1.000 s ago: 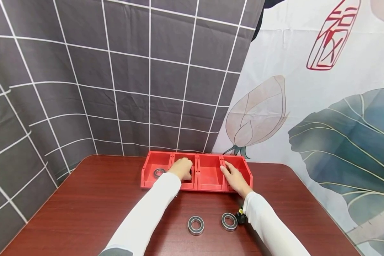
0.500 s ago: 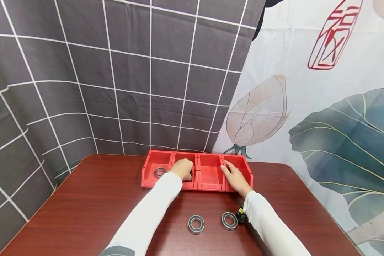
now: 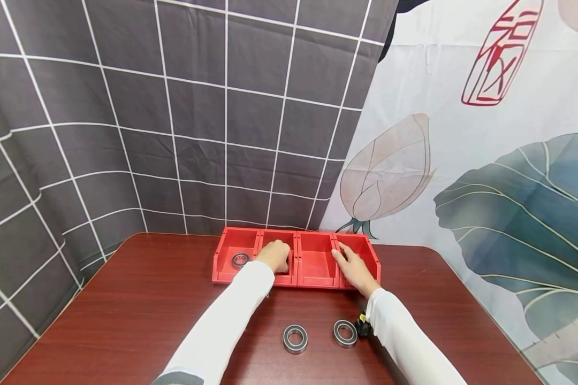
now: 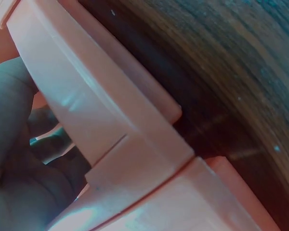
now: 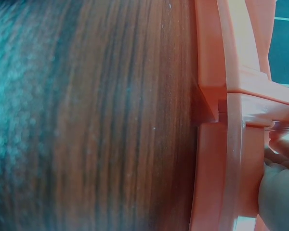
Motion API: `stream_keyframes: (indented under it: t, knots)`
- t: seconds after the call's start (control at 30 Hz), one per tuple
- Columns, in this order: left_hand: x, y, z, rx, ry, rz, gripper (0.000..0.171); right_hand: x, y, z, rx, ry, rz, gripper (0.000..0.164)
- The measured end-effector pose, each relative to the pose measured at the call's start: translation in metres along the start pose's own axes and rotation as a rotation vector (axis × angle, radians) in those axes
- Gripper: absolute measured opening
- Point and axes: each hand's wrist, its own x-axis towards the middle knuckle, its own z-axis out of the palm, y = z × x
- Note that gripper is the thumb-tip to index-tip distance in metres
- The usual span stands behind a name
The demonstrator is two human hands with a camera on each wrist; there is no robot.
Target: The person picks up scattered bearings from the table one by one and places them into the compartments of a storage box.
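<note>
Grey checked cloth (image 3: 192,120) is hanging behind the red-brown tabletop (image 3: 139,299). Hardly anything is changing this past second: my left hand (image 3: 275,255) is staying inside the second red bin (image 3: 283,279) from the left, fingers curling; its back is hiding whether I'm holding anything, and the work seems to be pausing. My right hand (image 3: 356,270) is lying over the rightmost bin (image 3: 363,241); I can't tell whether it's gripping. One bearing (image 3: 234,261) is resting in the leftmost bin (image 3: 241,239), two bearings (image 3: 295,349) on the tabletop; my right sleeve (image 3: 407,329) is partly covering a black-and-yellow object (image 3: 363,326).
</note>
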Motion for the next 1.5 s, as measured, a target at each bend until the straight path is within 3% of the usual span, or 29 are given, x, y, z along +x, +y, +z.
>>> stream_keyframes:
  t: [0.3,0.9,1.17,1.5]
  knots:
    - [0.001,0.004,0.001,0.031,-0.024,-0.023,0.003,-0.001,-0.001,0.000,-0.003,0.002,-0.004,0.065]
    - [-0.008,0.009,-0.003,0.050,-0.028,-0.038,0.007,-0.001,-0.002,0.001,0.001,0.000,0.011,0.066]
    - [-0.008,0.010,-0.007,0.046,-0.095,-0.049,0.006,0.000,0.000,0.001,0.004,-0.003,0.008,0.064]
    - [-0.010,0.010,-0.016,0.075,-0.103,-0.008,0.008,0.001,0.002,0.001,-0.004,0.004,0.005,0.065]
